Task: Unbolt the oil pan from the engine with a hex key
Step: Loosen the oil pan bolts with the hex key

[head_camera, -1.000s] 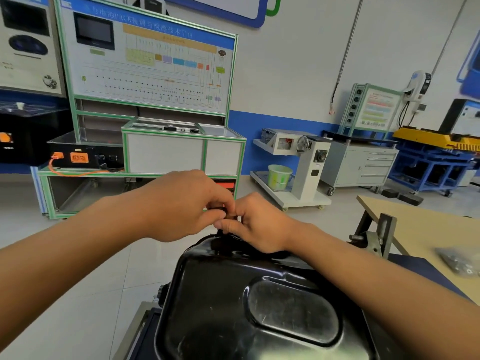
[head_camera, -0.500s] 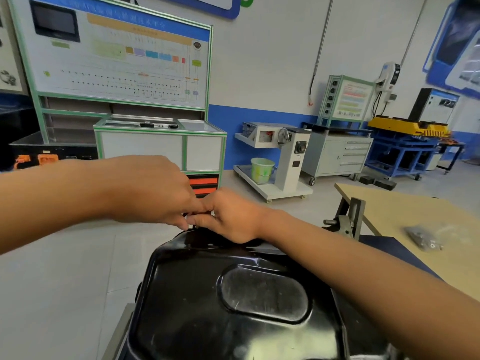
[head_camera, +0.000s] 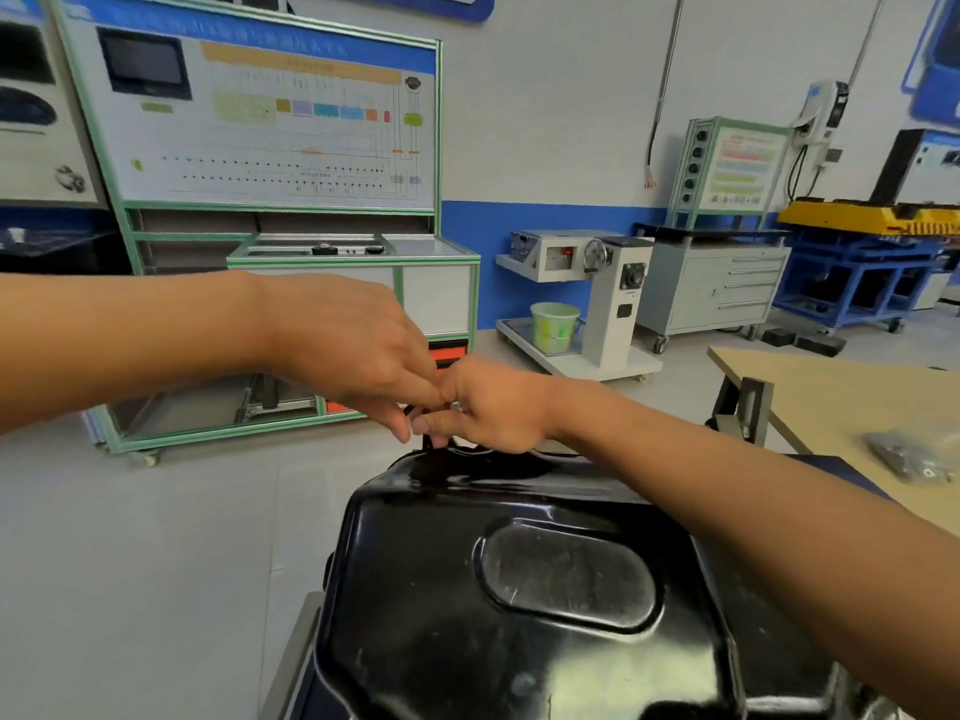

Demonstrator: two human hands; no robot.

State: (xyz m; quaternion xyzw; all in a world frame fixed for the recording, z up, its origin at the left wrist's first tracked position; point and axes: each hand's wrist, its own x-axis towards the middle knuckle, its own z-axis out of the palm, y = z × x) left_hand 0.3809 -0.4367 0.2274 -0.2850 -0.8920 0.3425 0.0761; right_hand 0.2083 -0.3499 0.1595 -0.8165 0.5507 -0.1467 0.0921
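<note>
The black oil pan (head_camera: 519, 605) fills the lower middle of the head view, bottom side up and glossy. My two hands meet just above its far rim. A thin dark hex key (head_camera: 429, 442) stands up from the far flange under my fingertips. My right hand (head_camera: 498, 407) curls its thumb and fingers round the key's upper part, where a small silver tip shows. My left hand (head_camera: 353, 345) reaches in from the left and pinches the same spot with its fingertips. The bolt itself is hidden under my fingers.
A wooden table (head_camera: 831, 387) stands at right with a clear bag of small parts (head_camera: 914, 459) and a metal bracket (head_camera: 743, 407) at its edge. Beyond the floor are a green-framed training bench (head_camera: 332, 262), a white cart with a green bucket (head_camera: 555, 324) and a grey drawer cabinet (head_camera: 717, 288).
Both hands stay joined at the pan's far rim. My left forearm has risen to lie level, and my left hand now sits higher over my right hand's fingers.
</note>
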